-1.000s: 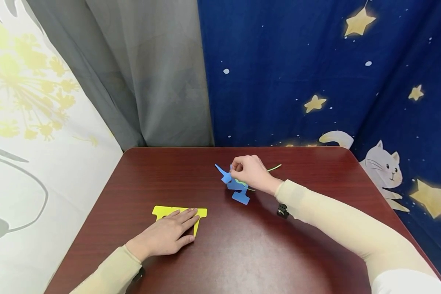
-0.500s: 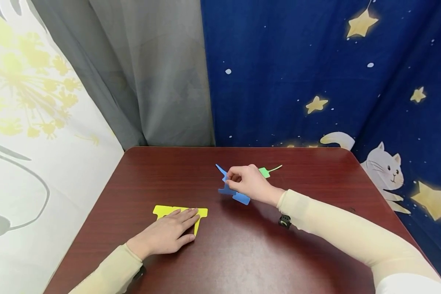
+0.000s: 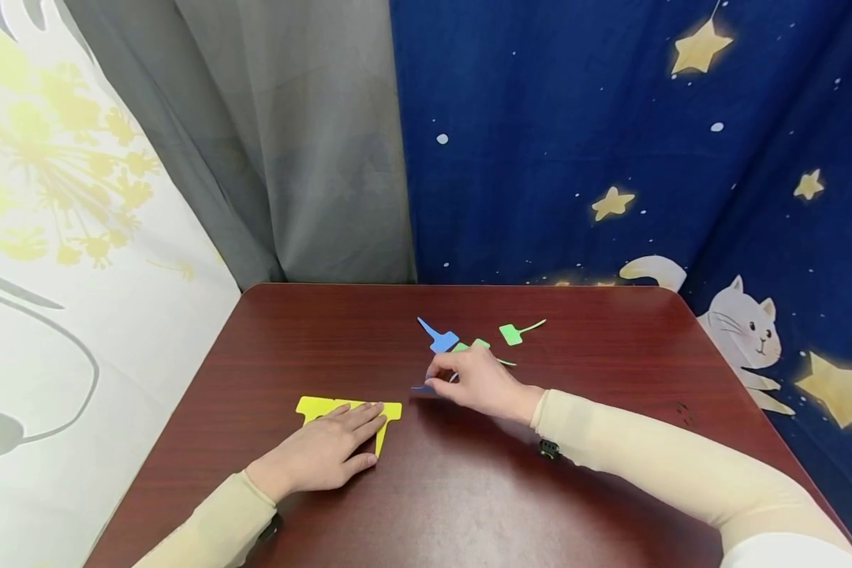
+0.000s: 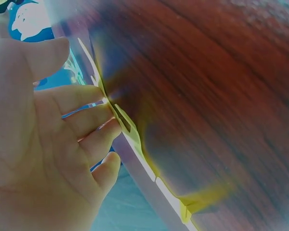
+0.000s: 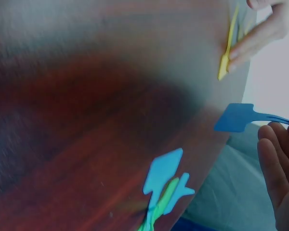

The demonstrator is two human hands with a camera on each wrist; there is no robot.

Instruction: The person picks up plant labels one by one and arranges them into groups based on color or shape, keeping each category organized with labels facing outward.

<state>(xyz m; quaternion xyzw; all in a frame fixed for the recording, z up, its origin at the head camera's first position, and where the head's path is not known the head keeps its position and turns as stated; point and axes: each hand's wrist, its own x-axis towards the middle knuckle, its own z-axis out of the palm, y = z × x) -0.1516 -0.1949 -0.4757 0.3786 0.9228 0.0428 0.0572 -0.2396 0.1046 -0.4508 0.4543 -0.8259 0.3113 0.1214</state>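
Note:
With fingers outstretched, my left hand (image 3: 319, 454) lies on yellow T-shaped plant labels (image 3: 315, 406) at the left middle of the table. In the left wrist view, its fingertips touch the yellow labels (image 4: 139, 147) edge-on. My right hand (image 3: 481, 384) pinches the stem of a blue plant label (image 5: 235, 117), its broad head sticking out past the fingers. In the head view this label is thin and mostly hidden. Beyond that hand lie another blue label (image 3: 443, 341) and green labels (image 3: 480, 344), partly covered by the hand.
A separate green label (image 3: 511, 334) lies farther right, its stem pointing away. The dark red tabletop (image 3: 341, 331) ends at a back edge before grey and blue curtains (image 3: 539, 142). In the right wrist view, blue labels (image 5: 164, 168) overlap a green one (image 5: 166, 196).
My right hand has picked a blue label from the pile and moved it toward me, uncovering the green labels. My left hand has stayed on the yellow ones.

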